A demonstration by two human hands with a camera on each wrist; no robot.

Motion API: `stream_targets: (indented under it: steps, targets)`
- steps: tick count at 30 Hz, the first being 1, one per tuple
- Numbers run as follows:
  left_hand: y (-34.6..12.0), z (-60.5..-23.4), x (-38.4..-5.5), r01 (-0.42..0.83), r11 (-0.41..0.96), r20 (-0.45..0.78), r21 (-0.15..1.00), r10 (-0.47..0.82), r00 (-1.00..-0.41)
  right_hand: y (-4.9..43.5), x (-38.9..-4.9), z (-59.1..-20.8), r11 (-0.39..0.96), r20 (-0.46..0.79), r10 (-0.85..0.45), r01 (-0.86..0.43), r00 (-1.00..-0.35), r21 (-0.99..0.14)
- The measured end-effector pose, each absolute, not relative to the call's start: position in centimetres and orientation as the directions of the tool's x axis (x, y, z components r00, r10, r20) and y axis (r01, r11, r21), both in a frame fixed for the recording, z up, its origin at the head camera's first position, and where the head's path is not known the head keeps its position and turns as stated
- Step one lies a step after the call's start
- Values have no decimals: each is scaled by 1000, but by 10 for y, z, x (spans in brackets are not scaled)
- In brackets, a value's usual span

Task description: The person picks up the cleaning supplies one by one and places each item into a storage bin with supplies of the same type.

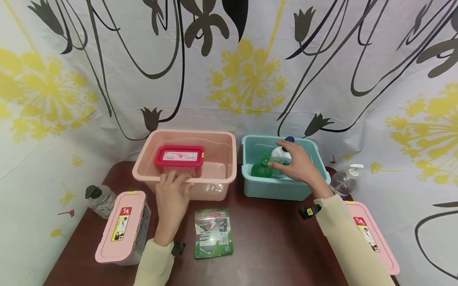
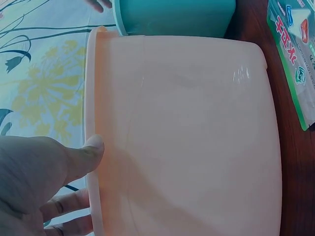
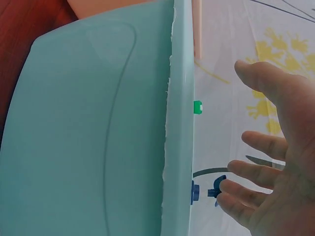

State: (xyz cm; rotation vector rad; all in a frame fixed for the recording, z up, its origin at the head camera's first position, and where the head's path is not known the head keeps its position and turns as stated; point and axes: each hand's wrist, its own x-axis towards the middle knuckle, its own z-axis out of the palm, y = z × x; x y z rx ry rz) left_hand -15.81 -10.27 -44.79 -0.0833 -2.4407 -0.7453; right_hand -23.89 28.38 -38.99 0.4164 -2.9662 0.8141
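My left hand [image 1: 171, 202] grips the front rim of a pink plastic bin [image 1: 202, 191]; in the left wrist view its thumb [image 2: 92, 151] lies on the outer side and the other fingers reach behind the rim. Inside that bin sits a clear box with a red lid [image 1: 180, 155]. Over a light blue bin [image 1: 275, 190], my right hand [image 1: 300, 163] is spread with nothing in its grasp. Close to its fingers stand a green pump bottle [image 1: 262, 170] and a white bottle [image 1: 280, 155] with a dark blue cap. The right wrist view shows the fingers apart, beyond the rim.
A green and clear pouch [image 1: 213, 233] lies on the dark table [image 1: 264, 242] in front of the bins. At left stand a pink-lidded box [image 1: 121, 228] and a clear dark-capped bottle [image 1: 101, 200]. A clear pump bottle [image 1: 344, 182] and another pink-lidded box [image 1: 372, 238] are at right.
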Motion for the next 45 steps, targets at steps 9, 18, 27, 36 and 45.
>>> stream_targets:
  steps: [9, 18, 27, 36, 45]
  targets:
    - [-105, -450, -159, 216, 842, 543, 495, -106, -833, 288, -227, -391, 843, 102, -212, -234, -972, -485]
    - [-104, -450, -159, 220, 843, 544, 491, -100, -833, 296, -210, -400, 854, 107, -182, -211, -977, -475]
    - [-103, -450, -160, 216, 849, 552, 483, -104, -827, 306, -196, -412, 889, 142, -130, -178, -981, -422]
    - [-106, -452, -158, 210, 845, 541, 491, -107, -834, 312, -181, -423, 902, 220, -102, -184, -970, -391]
    - [-106, -453, -160, 229, 847, 575, 480, -106, -812, 318, -166, -431, 915, 217, -51, -133, -975, -380]
